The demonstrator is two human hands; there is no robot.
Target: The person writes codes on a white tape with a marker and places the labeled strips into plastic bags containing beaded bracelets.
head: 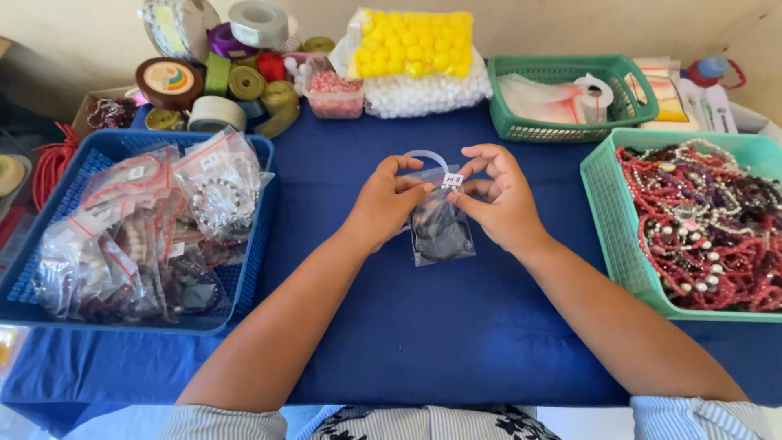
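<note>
Both hands meet over the middle of a blue-covered table (423,342). My left hand (383,200) and my right hand (501,195) pinch the top edge of a small clear plastic bag (440,228) that holds a dark beaded bracelet. A small white label sits at the bag's top, between my fingertips. The bag hangs down and rests on the cloth. A clear plastic ring (425,155) lies just behind my hands.
A blue basket (252,236) at left holds several bagged bracelets. A green basket (607,220) at right is full of red, white and dark bead strings. At the back stand ribbon rolls (244,81), a bag of yellow balls (415,41) and another green basket (562,69).
</note>
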